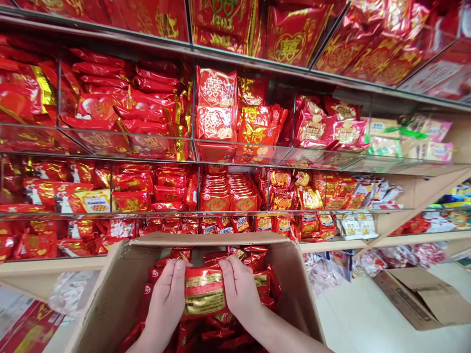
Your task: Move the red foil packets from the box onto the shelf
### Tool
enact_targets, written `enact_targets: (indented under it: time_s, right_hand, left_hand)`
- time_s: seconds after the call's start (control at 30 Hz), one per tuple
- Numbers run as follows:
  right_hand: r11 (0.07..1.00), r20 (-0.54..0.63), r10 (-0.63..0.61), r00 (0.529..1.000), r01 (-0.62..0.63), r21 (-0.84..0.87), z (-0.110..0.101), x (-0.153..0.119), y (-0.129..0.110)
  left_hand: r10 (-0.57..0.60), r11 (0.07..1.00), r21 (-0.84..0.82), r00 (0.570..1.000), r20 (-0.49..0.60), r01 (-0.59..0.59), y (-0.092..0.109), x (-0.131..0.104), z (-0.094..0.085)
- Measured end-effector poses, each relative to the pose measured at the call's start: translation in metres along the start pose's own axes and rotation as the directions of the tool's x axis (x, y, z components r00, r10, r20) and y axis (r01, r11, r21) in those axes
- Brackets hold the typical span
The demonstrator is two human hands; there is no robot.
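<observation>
Between my two hands is a red snack packet [204, 290] with a gold label panel of small print facing me. My left hand [166, 294] pinches its left end, thumb on top. At the packet's right end, my right hand [243, 287] grips in the same way. Both hands are inside an open cardboard box [307, 299], over a loose heap of similar red packets [217, 338]. Whether more packets are gripped beneath the top one is hidden by my fingers.
Behind the box rise shelves with clear dividers, filled with red and gold snack packets [147, 113]. White and green packets [384, 139] stand at the right. A flattened-looking carton [423, 296] sits on the pale floor [342, 318]. Clear plastic bags [71, 291] lie under the bottom shelf.
</observation>
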State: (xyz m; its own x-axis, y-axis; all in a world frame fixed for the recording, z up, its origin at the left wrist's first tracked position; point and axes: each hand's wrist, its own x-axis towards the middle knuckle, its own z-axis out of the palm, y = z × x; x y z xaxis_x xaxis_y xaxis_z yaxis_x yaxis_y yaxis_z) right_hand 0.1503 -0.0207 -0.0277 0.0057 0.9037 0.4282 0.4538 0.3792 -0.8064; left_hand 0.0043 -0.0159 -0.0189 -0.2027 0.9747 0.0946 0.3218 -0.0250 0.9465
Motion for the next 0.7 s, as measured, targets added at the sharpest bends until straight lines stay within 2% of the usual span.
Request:
enact_targets:
  time_s: [0.07, 0.1, 0.13, 0.17, 0.2, 0.23, 0.3, 0.33, 0.37, 0.4, 0.43, 0.47, 0.5, 0.57, 0.6, 0.63, 0.67, 0.7]
  right_hand:
    - [0.995, -0.026, -0.095, 0.995, 0.094, -0.027, -0.008, 0.002, -0.003]
    - [0.987, -0.046, -0.158, 0.986, 0.155, -0.048, -0.013, 0.004, -0.003]
    - [0.970, -0.064, -0.234, 0.970, 0.229, -0.081, -0.019, 0.005, -0.004]
    - [0.940, -0.068, -0.328, 0.942, 0.318, -0.124, -0.025, 0.006, -0.004]
    - [0.891, -0.046, -0.431, 0.901, 0.418, -0.176, -0.031, 0.007, -0.005]
    - [0.826, 0.009, -0.528, 0.849, 0.516, -0.229, -0.037, 0.007, -0.005]
    - [0.679, 0.180, -0.650, 0.739, 0.670, -0.300, -0.045, 0.006, -0.008]
    - [0.622, 0.258, -0.674, 0.692, 0.720, -0.308, -0.047, 0.005, -0.009]
    - [0.592, 0.304, -0.686, 0.661, 0.750, -0.294, -0.048, 0.003, -0.011]
    - [0.597, 0.313, -0.692, 0.650, 0.760, -0.259, -0.049, 0.000, -0.013]
    - [0.628, 0.287, -0.693, 0.662, 0.749, -0.210, -0.049, -0.002, -0.015]
    - [0.684, 0.240, -0.673, 0.700, 0.712, -0.159, -0.049, -0.005, -0.016]
    - [0.759, 0.183, -0.618, 0.765, 0.641, -0.114, -0.049, -0.008, -0.017]
    - [0.917, 0.074, -0.396, 0.915, 0.398, -0.022, -0.048, -0.014, -0.019]
    - [0.969, 0.045, -0.243, 0.969, 0.241, 0.057, -0.047, -0.016, -0.020]
    - [0.983, 0.052, -0.080, 0.995, 0.070, 0.169, -0.046, -0.017, -0.021]
    - [0.949, 0.102, 0.066, 0.993, -0.094, 0.302, -0.045, -0.018, -0.022]
    - [0.876, 0.176, 0.172, 0.969, -0.232, 0.423, -0.044, -0.018, -0.023]
  left_hand:
    - [-0.070, 0.994, -0.075, 0.996, 0.046, 0.074, -0.001, 0.002, -0.002]
    - [-0.120, 0.986, -0.101, 0.987, 0.106, 0.131, -0.001, 0.003, -0.003]
    - [-0.192, 0.969, -0.117, 0.963, 0.190, 0.216, 0.000, 0.005, -0.005]
    - [-0.281, 0.936, -0.127, 0.912, 0.299, 0.330, 0.001, 0.006, -0.008]
    - [-0.369, 0.879, -0.130, 0.826, 0.426, 0.459, 0.003, 0.008, -0.011]
    - [-0.430, 0.802, -0.126, 0.711, 0.556, 0.584, 0.005, 0.008, -0.014]
    - [-0.428, 0.651, -0.104, 0.477, 0.768, 0.752, 0.010, 0.007, -0.019]
    - [-0.384, 0.622, -0.099, 0.413, 0.826, 0.777, 0.012, 0.005, -0.021]
    - [-0.341, 0.627, -0.113, 0.402, 0.849, 0.771, 0.015, 0.003, -0.023]
    - [-0.310, 0.652, -0.149, 0.440, 0.843, 0.744, 0.017, 0.000, -0.024]
    - [-0.281, 0.684, -0.195, 0.501, 0.819, 0.703, 0.019, -0.003, -0.025]
    - [-0.247, 0.718, -0.247, 0.570, 0.783, 0.650, 0.021, -0.006, -0.026]
    - [-0.201, 0.750, -0.301, 0.636, 0.745, 0.589, 0.023, -0.008, -0.026]
    - [-0.090, 0.797, -0.384, 0.720, 0.688, 0.467, 0.028, -0.011, -0.026]
    - [-0.042, 0.818, -0.409, 0.751, 0.659, 0.405, 0.030, -0.012, -0.026]
    - [-0.012, 0.837, -0.419, 0.778, 0.629, 0.351, 0.032, -0.012, -0.025]
    - [0.008, 0.852, -0.426, 0.805, 0.593, 0.306, 0.034, -0.012, -0.024]
    - [0.019, 0.861, -0.430, 0.829, 0.558, 0.270, 0.036, -0.012, -0.022]
